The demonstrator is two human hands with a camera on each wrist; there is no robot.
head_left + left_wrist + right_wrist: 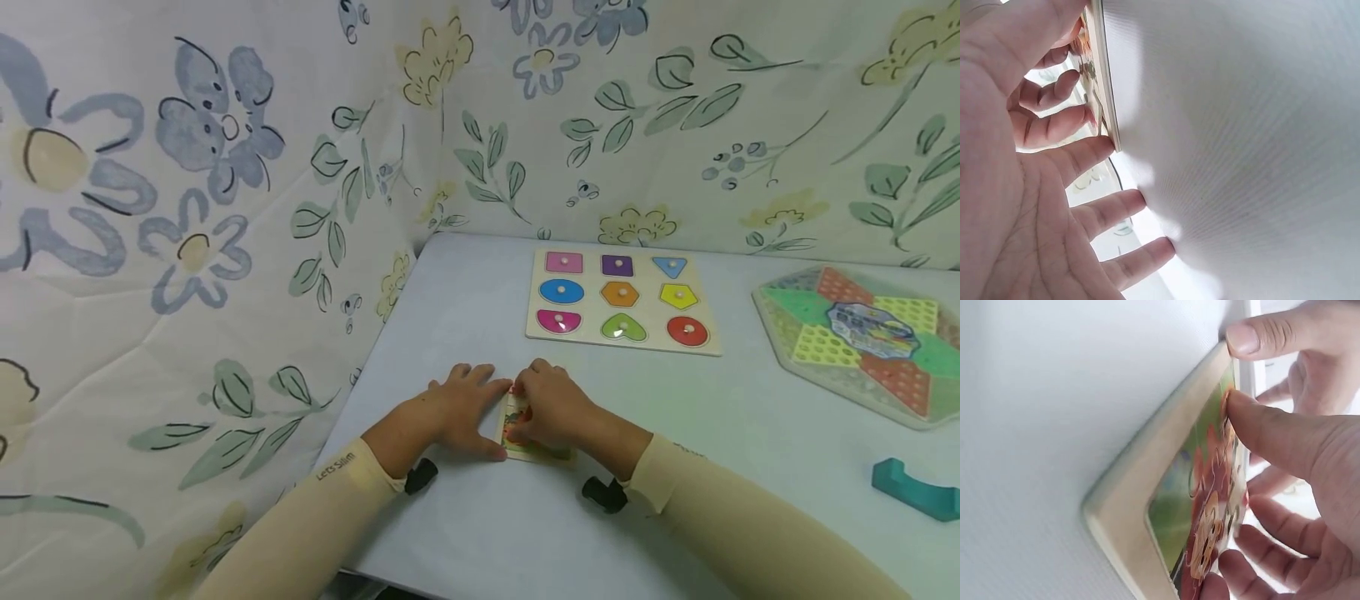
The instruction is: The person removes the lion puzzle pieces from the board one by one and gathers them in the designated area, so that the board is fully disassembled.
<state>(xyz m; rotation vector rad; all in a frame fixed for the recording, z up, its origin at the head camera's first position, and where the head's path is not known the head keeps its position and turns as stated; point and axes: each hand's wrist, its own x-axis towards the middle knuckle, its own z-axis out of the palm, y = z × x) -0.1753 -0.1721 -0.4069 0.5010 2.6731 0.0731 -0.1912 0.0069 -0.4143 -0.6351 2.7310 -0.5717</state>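
Note:
A small wooden jigsaw puzzle board (536, 454) with a colourful picture lies on the white table under both hands. My left hand (462, 412) is spread beside its left side, thumb and index fingertip touching the edge near two corners. The other left fingers (1110, 210) reach straight to the tabletop. Over the board, my right hand (555, 407) has bent fingers and holds a puzzle piece (1092, 103) that looks slightly raised at the far end. The right thumb (1272, 434) rests on the picture. Much of the picture is covered by the right hand in the head view.
A wooden shape board (622, 346) with coloured knobbed pieces lies at the back. On the right are a clear octagonal case (862, 342) of coloured pegboard parts and a teal curved handle (915, 492). Floral cloth (247, 333) hangs along the left and back.

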